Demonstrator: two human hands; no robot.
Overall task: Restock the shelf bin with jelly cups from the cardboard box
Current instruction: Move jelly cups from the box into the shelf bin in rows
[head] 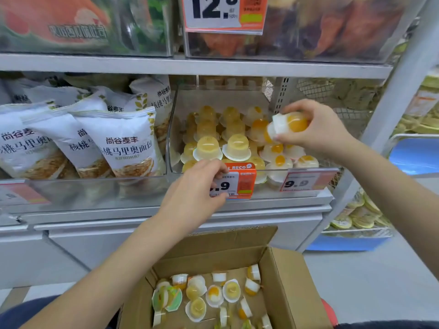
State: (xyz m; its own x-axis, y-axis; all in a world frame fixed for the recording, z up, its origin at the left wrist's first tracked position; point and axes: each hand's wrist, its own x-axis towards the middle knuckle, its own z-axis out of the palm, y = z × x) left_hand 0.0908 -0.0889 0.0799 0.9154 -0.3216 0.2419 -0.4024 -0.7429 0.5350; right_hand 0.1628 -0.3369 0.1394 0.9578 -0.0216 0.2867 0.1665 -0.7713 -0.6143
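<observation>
A clear shelf bin (266, 173) on the middle shelf holds several jelly cups (236, 144), pale yellow on its left side and white with orange centres on its right. My right hand (316, 129) grips two white-and-orange jelly cups (286, 125) above the bin's right side. My left hand (197, 186) is at the bin's front edge, fingers curled by the orange price tag (240, 184); what it holds is hidden. An open cardboard box (280, 276) below holds several loose jelly cups (215, 293).
White bread bags (123, 143) fill the bin to the left. A second price tag (306, 181) hangs on the bin's front right. Clear bins of snacks sit on the shelf above. A blue crate (413, 157) and stacked goods stand to the right.
</observation>
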